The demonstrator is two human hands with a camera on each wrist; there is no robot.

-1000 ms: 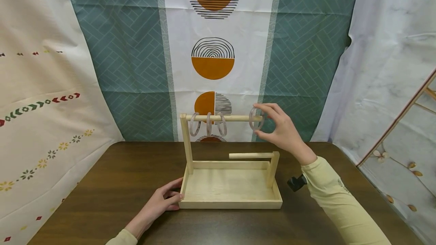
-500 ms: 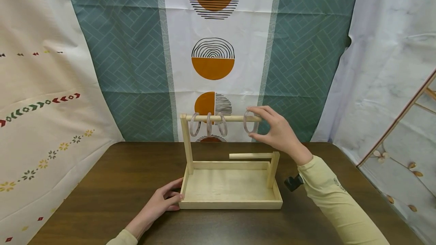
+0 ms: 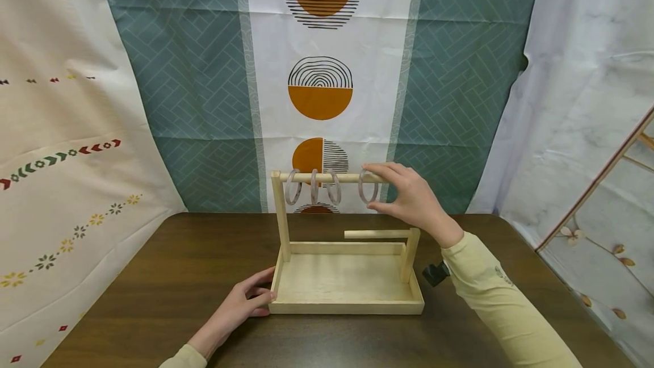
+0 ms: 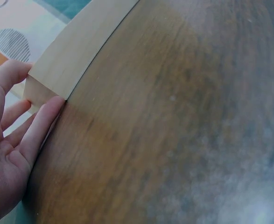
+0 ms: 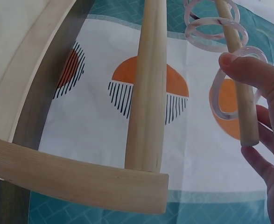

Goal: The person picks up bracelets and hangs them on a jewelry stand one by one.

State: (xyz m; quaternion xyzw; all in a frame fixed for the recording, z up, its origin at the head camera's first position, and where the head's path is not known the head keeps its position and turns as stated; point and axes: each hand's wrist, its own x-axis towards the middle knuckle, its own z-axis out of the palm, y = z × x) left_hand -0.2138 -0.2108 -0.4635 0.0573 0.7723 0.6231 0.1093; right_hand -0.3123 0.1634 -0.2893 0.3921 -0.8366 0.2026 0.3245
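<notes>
My right hand (image 3: 414, 195) pinches a pale translucent bangle (image 5: 216, 95) between thumb and fingers. This bangle encircles the free right end of the upper rod (image 3: 352, 178) of a wooden jewelry stand (image 3: 344, 308). Farther left on that rod hang a first bangle (image 3: 288, 192), a second bangle (image 3: 314, 193) and a third bangle (image 3: 336, 191), spaced a little apart. My left hand (image 3: 240, 302) holds the front left corner of the stand's tray base, its thumb and fingertips against the wood in the left wrist view.
A shorter lower rod (image 3: 375, 234) juts leftward from the right post (image 3: 410, 254), below my right hand. The stand rests on a dark wooden table (image 3: 204, 249). Patterned cloth (image 3: 199, 101) hangs behind the table. A small black device (image 3: 435, 273) sits at my right wrist.
My right hand has moved left along the upper rod, bringing the pinched bangle from near the tip toward the other bangles. My left hand and the stand stay put.
</notes>
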